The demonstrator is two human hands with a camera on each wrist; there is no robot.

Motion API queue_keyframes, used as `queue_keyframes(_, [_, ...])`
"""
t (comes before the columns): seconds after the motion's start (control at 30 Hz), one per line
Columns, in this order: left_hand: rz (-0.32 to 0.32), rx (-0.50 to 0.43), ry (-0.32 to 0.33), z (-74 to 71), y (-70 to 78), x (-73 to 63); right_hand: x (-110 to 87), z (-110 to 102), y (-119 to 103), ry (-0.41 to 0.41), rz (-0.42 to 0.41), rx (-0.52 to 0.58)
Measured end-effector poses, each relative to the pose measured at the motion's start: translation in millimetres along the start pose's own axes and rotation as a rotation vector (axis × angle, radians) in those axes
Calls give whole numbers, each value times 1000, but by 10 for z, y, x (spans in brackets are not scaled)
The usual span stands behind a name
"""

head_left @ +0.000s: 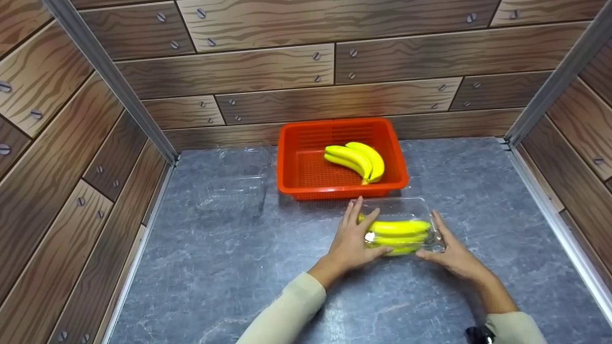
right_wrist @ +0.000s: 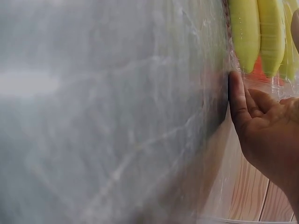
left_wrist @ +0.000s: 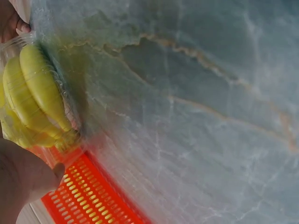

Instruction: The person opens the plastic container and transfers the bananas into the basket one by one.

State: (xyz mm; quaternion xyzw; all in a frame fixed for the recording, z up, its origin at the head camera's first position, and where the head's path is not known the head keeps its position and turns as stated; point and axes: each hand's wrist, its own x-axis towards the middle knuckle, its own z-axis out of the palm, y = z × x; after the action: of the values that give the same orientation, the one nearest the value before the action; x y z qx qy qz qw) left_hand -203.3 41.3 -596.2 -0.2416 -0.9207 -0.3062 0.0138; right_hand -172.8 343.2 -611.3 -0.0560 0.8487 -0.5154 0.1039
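Observation:
A clear plastic clamshell box (head_left: 399, 206) lies in front of the red basket, its lid raised at the back. Inside it is a bunch of yellow bananas (head_left: 400, 228), lying lengthwise from left to right. My left hand (head_left: 351, 241) grips the box's left end, fingers spread along the far side and thumb at the near edge. At the right end my right hand (head_left: 452, 253) holds the box between thumb and fingers. In the left wrist view the banana stems (left_wrist: 69, 140) point toward the left hand. The right wrist view has the right fingers (right_wrist: 239, 100) against the box's end.
Behind the box stands a red plastic basket (head_left: 283, 165) with another bunch of bananas (head_left: 356, 160) in its right half. An open clear plastic box (head_left: 232, 193) rests on the grey marbled table (head_left: 215, 267) to the left. Wood-patterned walls (head_left: 267, 105) enclose the back and sides.

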Motion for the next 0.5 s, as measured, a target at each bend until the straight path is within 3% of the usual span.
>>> queue_keyframes(0.27, [24,3,23,55,-23,9,-5,-24,9,-17,27,38])
queue_keyframes(0.5, [17,51,6,35,-37,6,12,10,19,-35,76,57])
